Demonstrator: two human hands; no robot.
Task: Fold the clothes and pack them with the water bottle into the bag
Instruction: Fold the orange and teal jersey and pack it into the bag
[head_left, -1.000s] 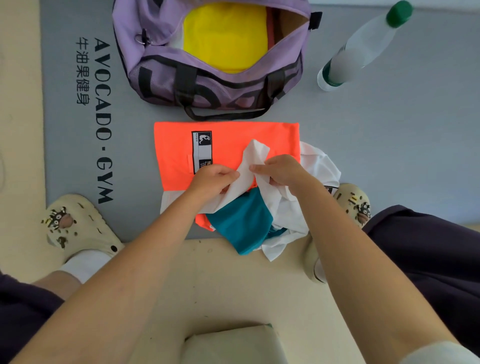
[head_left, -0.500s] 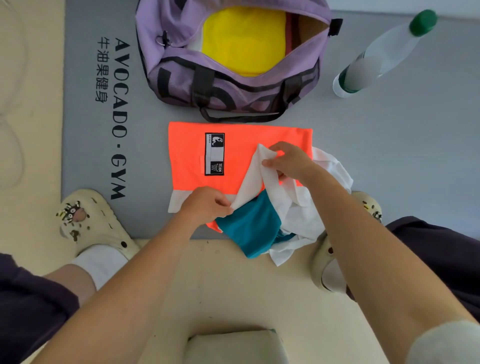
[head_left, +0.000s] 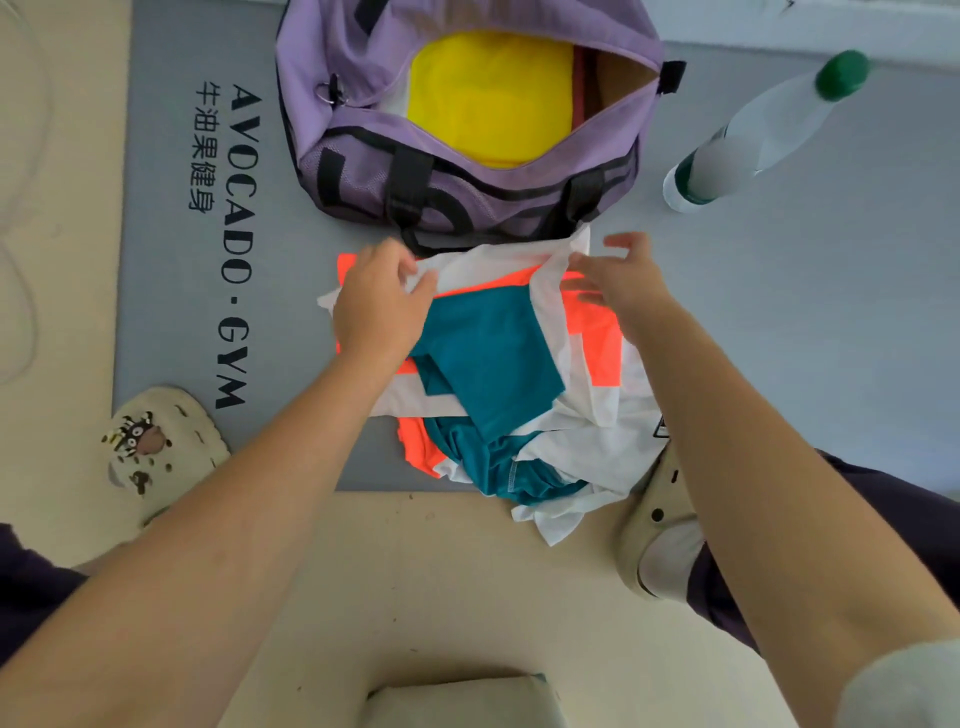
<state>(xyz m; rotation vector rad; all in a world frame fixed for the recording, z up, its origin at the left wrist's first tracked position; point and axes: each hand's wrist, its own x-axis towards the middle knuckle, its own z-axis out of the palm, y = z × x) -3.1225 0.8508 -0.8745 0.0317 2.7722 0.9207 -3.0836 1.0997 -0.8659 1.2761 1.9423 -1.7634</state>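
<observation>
A white, teal and orange garment lies spread over the folded orange garment on the grey mat. My left hand pinches the garment's white top edge at the left. My right hand pinches the same edge at the right, its other fingers spread. Just beyond stands the open purple bag, with a yellow garment inside. A clear water bottle with a green cap stands right of the bag.
My feet in cream clogs stand at the mat's near edge, one on each side of the clothes. The mat carries black lettering at the left. A pale block lies on the beige floor close to me.
Both hands have drawn the white edge away from me and apart, spreading the white and teal garment over the orange one up to the bag's near side. The camera has moved closer.
</observation>
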